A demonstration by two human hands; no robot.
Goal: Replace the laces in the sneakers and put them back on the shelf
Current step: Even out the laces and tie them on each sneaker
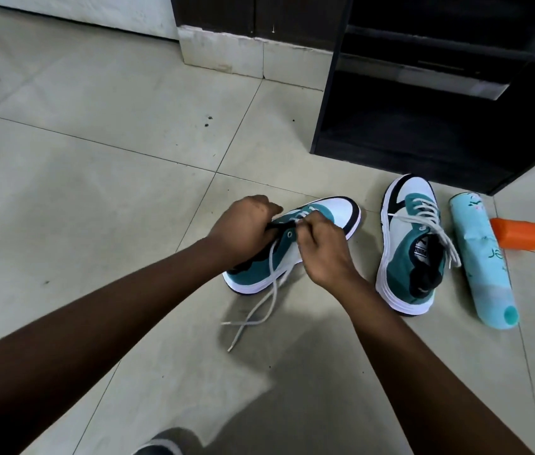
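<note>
My left hand (246, 224) grips the tilted sneaker (292, 244) steady on the floor (95, 159); my right hand (322, 247) pinches its lace (269, 290) at the eyelets. Its laced mate (410, 244) waits beside the shelf (423, 126).

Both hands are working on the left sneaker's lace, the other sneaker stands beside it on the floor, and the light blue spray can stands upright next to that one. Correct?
Not quite: in the head view the light blue spray can lies on its side on the floor, not upright. The rest holds: left hand and right hand work on the left sneaker, with the other sneaker beside it.
</note>
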